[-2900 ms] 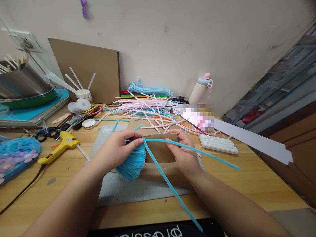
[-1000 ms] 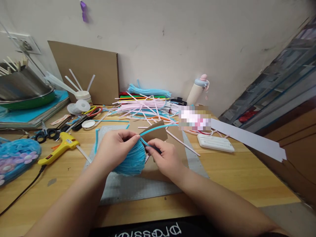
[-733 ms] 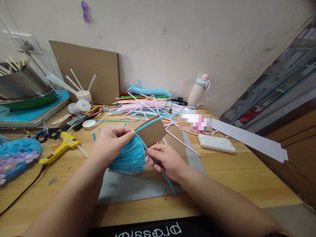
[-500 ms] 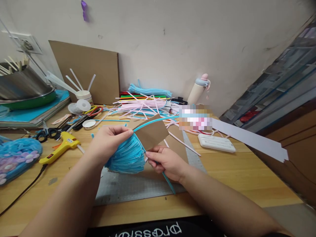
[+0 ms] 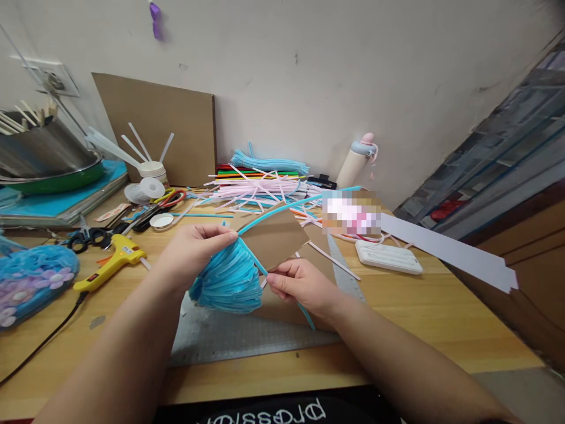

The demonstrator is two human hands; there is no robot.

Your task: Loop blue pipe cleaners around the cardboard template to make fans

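My left hand (image 5: pixel 192 256) is closed on a cardboard piece (image 5: pixel 276 238) whose near part is covered with rows of fuzzy blue pipe cleaners (image 5: pixel 229 280). Thumb and fingers pinch its upper edge. From that pinch a loose blue pipe cleaner (image 5: pixel 286 206) arcs up to the right. Another stretch of blue pipe cleaner runs along the edge of the covered part into my right hand (image 5: pixel 306 285), which pinches it. Its tail hangs below the right fingers. The underside of the piece is hidden.
A yellow glue gun (image 5: pixel 108 262) lies left, beside scissors (image 5: pixel 88 235) and a blue flowered item (image 5: pixel 39 282). Pipe cleaners (image 5: pixel 260 191) are heaped at the back. A bottle (image 5: pixel 355 162) and white box (image 5: pixel 388 256) stand right. A grey cutting mat (image 5: pixel 212 341) lies underneath.
My right hand has shifted slightly right and away from the covered part, drawing the pipe cleaner straight between the hands. The upper loose pipe cleaner has risen a little. My left hand keeps its pinch.
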